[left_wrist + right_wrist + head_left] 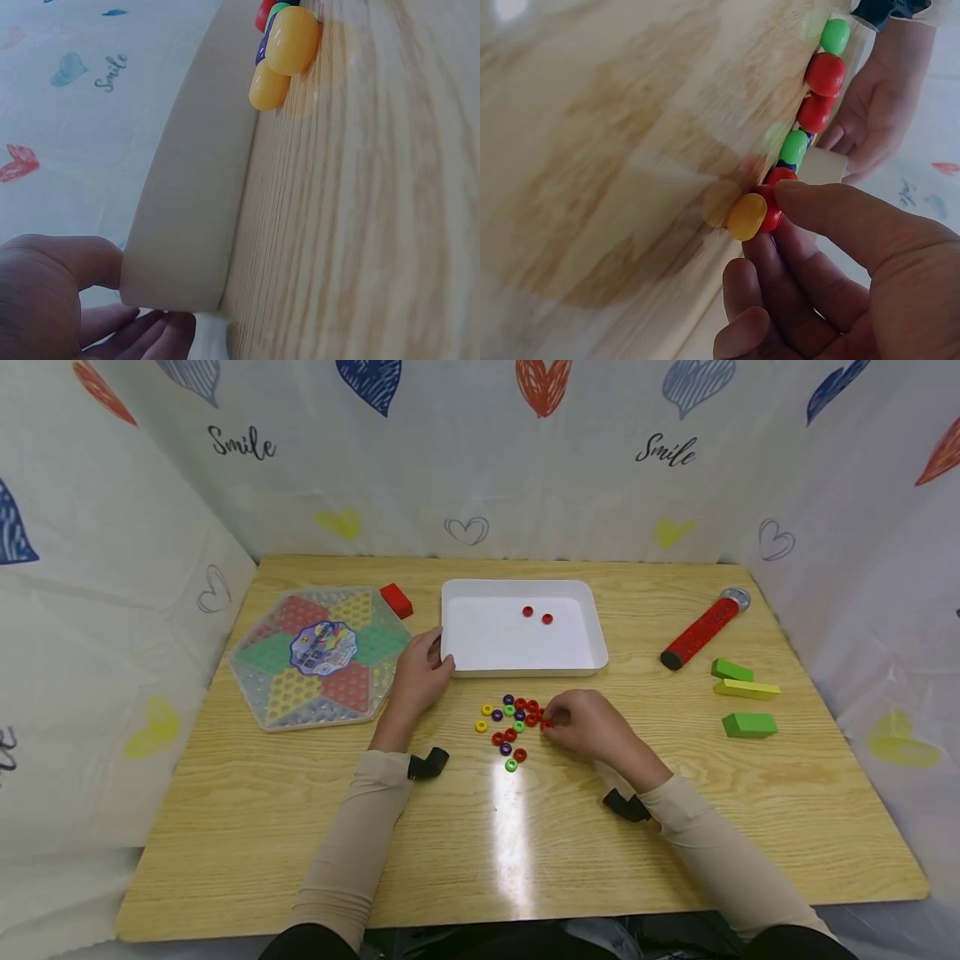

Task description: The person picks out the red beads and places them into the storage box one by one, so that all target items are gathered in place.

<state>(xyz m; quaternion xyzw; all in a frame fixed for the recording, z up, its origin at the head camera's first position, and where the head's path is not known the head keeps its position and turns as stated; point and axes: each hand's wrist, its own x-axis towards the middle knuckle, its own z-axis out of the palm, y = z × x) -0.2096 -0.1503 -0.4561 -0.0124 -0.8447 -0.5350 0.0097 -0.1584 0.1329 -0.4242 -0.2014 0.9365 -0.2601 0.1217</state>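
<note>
Beads (512, 724) are lying in a loose cluster at 6 o'clock from the tray (597, 635): small glossy rings, red, yellow, green, purple. Your right hand (588, 727) is pinching a red one at the cluster's 3 o'clock edge, while your left hand (417, 675) is gripping the tray's corner, likely steadying it.

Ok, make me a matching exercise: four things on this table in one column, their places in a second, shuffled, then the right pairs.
Things:
1. white tray
2. red block
3. hexagonal game board
4. red tube

Places:
A. right of the tray, lying at a slant
B. held at its corner by the left hand
C. far left of the table
D. between the board and the tray, at the back

Pairs: 1-B, 2-D, 3-C, 4-A
</note>
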